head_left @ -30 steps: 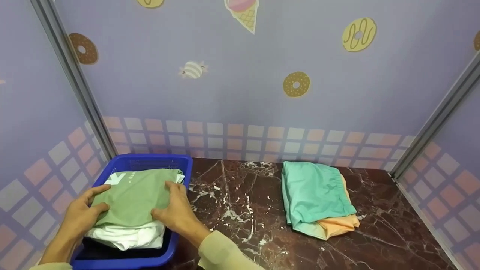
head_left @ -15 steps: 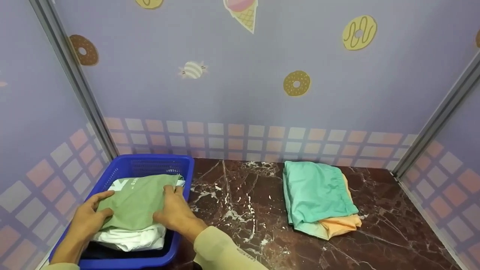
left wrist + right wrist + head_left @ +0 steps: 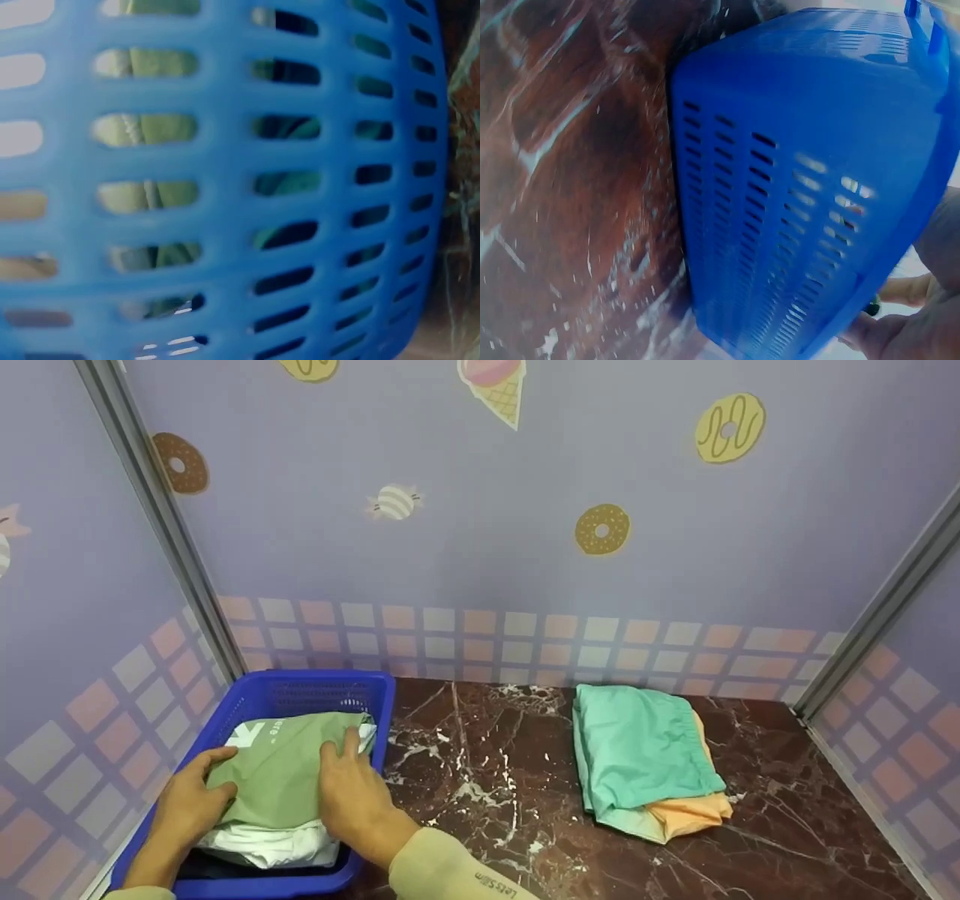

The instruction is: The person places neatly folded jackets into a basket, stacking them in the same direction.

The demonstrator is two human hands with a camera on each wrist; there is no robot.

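A folded green garment with white print lies on white cloth inside a blue plastic basket. My left hand rests at the garment's left edge, thumb on top of the cloth. On the opposite edge, my right hand touches the fabric with its fingers pointing down and forward. The basket's slotted wall fills the left wrist view, with green cloth showing through. In the right wrist view, part of my right hand appears beyond the basket's rim; its fingertips are mostly hidden.
A folded teal garment with an orange part lies to the right on the dark red marbled tabletop. Behind stands a purple wall with printed sweets; side panels flank the table.
The green garment sits slightly lower in the basket. My right hand has shifted along its right edge, fingers now pointing further forward. The left hand keeps nearly the same pose.
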